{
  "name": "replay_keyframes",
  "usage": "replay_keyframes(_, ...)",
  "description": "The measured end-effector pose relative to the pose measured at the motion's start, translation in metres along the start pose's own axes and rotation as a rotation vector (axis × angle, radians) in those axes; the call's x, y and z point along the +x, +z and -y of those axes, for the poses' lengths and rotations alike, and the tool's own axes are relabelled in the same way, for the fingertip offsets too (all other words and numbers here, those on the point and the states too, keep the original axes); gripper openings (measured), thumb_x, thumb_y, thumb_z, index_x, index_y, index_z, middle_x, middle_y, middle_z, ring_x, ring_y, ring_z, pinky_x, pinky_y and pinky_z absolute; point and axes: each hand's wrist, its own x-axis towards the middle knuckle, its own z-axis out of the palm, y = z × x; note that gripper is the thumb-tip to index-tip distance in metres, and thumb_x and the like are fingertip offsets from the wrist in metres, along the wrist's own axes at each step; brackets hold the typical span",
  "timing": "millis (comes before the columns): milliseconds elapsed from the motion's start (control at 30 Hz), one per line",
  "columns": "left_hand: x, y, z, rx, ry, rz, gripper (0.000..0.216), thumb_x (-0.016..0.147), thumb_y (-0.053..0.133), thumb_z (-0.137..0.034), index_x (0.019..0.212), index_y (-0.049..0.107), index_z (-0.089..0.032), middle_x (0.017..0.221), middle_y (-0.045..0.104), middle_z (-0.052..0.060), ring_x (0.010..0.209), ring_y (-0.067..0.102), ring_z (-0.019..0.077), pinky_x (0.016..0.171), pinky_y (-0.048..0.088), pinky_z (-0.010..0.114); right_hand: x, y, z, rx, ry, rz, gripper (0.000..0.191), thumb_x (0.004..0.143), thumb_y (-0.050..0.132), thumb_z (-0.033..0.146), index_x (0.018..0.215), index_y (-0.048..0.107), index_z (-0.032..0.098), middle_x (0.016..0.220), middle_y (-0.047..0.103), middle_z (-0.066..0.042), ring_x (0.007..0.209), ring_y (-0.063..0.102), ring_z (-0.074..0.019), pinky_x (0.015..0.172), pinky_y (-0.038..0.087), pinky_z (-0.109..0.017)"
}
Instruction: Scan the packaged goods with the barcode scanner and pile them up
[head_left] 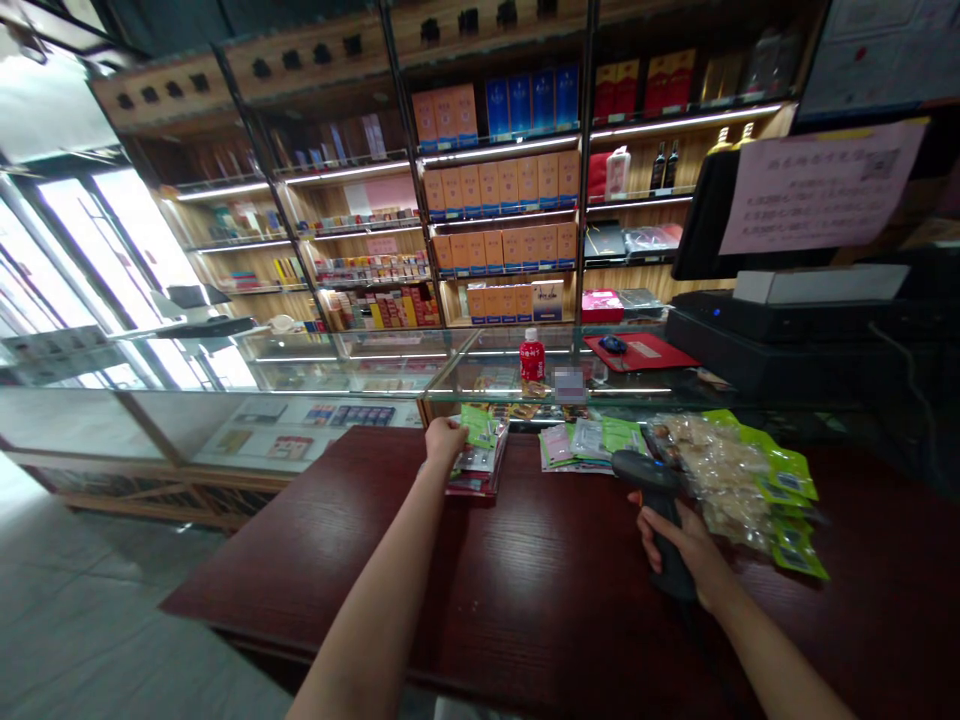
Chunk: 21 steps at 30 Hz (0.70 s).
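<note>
Forearms [375, 610] foremost, right fingers [663, 524] around scanner [651, 472], left fingers [456, 431] narrow on green packet [480, 424], pale pieces [709, 455] in clear bags [739, 495].

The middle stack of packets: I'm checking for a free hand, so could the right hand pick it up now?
Probably not: the right hand is wrapped around the black scanner, whose head overlaps the right end of the stack of packets in this view. Otherwise, the way looks free.

The head-worn camera looks forward and down across the table [517, 570] toward shelves [501, 151] farther off.
</note>
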Motion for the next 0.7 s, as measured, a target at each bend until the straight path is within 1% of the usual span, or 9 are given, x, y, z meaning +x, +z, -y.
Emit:
replay_keyframes(100,0.009,0.004,-0.002,0.06,-0.002,-0.013,0.014,0.055,0.073,-0.016,0.059,0.06,-0.017,0.051,0.058,0.003,0.064,0.068,0.0247,0.061,0.053,0.03,0.001,-0.001,-0.002,-0.005,0.006,-0.006,0.046,0.072,0.077,0.045,0.103,0.058,0.018,0.06,0.054,0.006,0.039,0.047,-0.0084,0.035,0.038,-0.021)
replay_keyframes(167,0.012,0.007,-0.006,0.102,-0.001,-0.027,0.014,0.054,0.074,-0.016,0.059,0.06,-0.017,0.058,0.063,0.008,0.075,0.069,0.0285,0.066,0.053,0.033,0.0,-0.001,-0.002,-0.001,-0.001,-0.016,0.046,0.072,0.077,0.046,0.103,0.058,0.018,0.06,0.054,0.005,0.04,0.047,-0.0087,0.035,0.038,-0.022)
replay_keyframes(233,0.014,0.009,-0.01,0.242,0.004,-0.041,0.014,0.055,0.074,-0.018,0.06,0.061,-0.017,0.069,0.068,0.012,0.085,0.069,0.0322,0.072,0.052,0.036,-0.001,0.0,-0.001,0.003,-0.009,-0.021,0.046,0.071,0.077,0.046,0.103,0.059,0.018,0.06,0.053,0.005,0.04,0.047,-0.0091,0.036,0.038,-0.022)
replay_keyframes(300,0.013,0.009,-0.012,0.457,0.01,-0.043,0.012,0.058,0.073,-0.021,0.064,0.064,-0.017,0.083,0.071,0.016,0.093,0.067,0.0344,0.076,0.05,0.038,-0.001,0.0,0.0,0.003,-0.014,-0.02,0.045,0.071,0.077,0.046,0.102,0.059,0.019,0.06,0.053,0.005,0.04,0.047,-0.0093,0.036,0.038,-0.022)
replay_keyframes(367,0.011,0.009,-0.014,0.635,0.031,-0.03,0.011,0.064,0.07,-0.025,0.072,0.067,-0.018,0.091,0.072,0.018,0.095,0.067,0.0343,0.077,0.049,0.038,-0.002,0.001,0.002,-0.001,-0.012,-0.018,0.045,0.071,0.077,0.046,0.102,0.059,0.019,0.06,0.053,0.005,0.04,0.046,-0.0092,0.036,0.038,-0.022)
replay_keyframes(400,0.009,0.009,-0.013,0.677,0.049,-0.021,0.012,0.067,0.068,-0.026,0.075,0.068,-0.018,0.093,0.071,0.018,0.096,0.066,0.034,0.076,0.049,0.038,-0.002,0.002,0.003,-0.003,-0.01,-0.015,0.044,0.072,0.077,0.045,0.103,0.059,0.019,0.06,0.053,0.005,0.04,0.046,-0.0092,0.036,0.038,-0.022)
replay_keyframes(533,0.004,0.007,-0.011,0.758,0.137,-0.013,0.017,0.074,0.063,-0.031,0.081,0.07,-0.018,0.097,0.071,0.017,0.097,0.065,0.0331,0.077,0.048,0.036,-0.004,0.005,0.006,-0.007,-0.015,-0.005,0.044,0.071,0.077,0.046,0.102,0.06,0.02,0.059,0.053,0.005,0.04,0.046,-0.0097,0.036,0.037,-0.023)
replay_keyframes(700,-0.004,0.005,-0.015,0.8,0.208,-0.051,0.024,0.079,0.06,-0.033,0.092,0.071,-0.017,0.104,0.067,0.018,0.102,0.061,0.0327,0.082,0.046,0.037,-0.005,0.005,0.008,0.007,-0.028,-0.017,0.045,0.07,0.078,0.046,0.102,0.059,0.019,0.06,0.053,0.005,0.04,0.046,-0.0098,0.036,0.037,-0.023)
